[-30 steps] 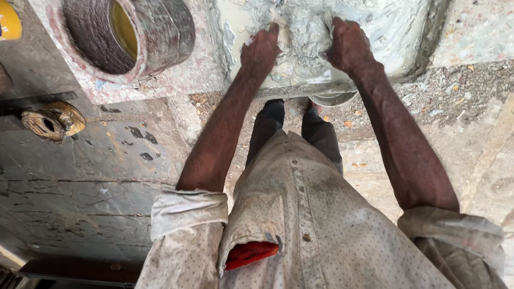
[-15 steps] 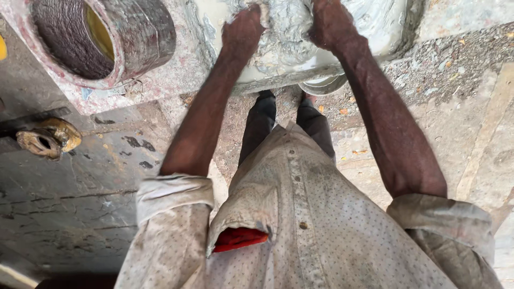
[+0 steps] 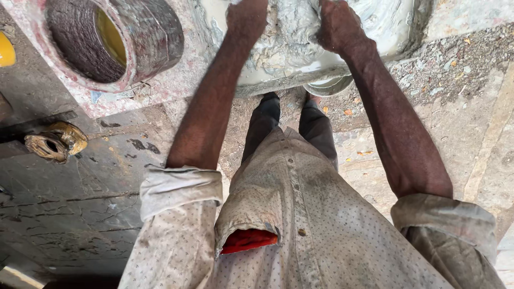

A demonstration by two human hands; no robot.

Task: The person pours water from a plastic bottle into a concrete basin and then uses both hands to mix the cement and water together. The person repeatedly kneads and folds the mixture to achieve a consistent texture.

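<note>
Looking down from the head camera, a pale dotted shirt [image 3: 300, 230] with rolled sleeves was seen nearest, a red cloth [image 3: 249, 241] showing at its breast pocket. Below it, dark trousers [image 3: 284, 120] and a dusty stone floor [image 3: 471, 123] strewn with grit were visible.

Further out, both bare forearms were stretched forward to a mass of wet grey clay [image 3: 292, 37], which was heaped in a pale, smeared basin [image 3: 385, 27] at the top of the view. The left hand [image 3: 247, 18] was laid on the left part of the mass and the right hand [image 3: 337, 27] was pressed onto its right part. Both were cut by the frame's edge, so whether the fingers were curled into the clay or flat on it could not be told.

The clay was judged to be soft, heavy and slippery, likely to sag and tear if pulled at one edge; it would best be taken from underneath or from both sides, with spread fingers.

To the left, on a stained slab [image 3: 134, 91], a grey drum with a yellow inside [image 3: 115, 40] was lying on its side, well apart from the hands. Nearer, a rusty metal fitting [image 3: 56, 142] was resting on dark cracked ground [image 3: 64, 214].
</note>
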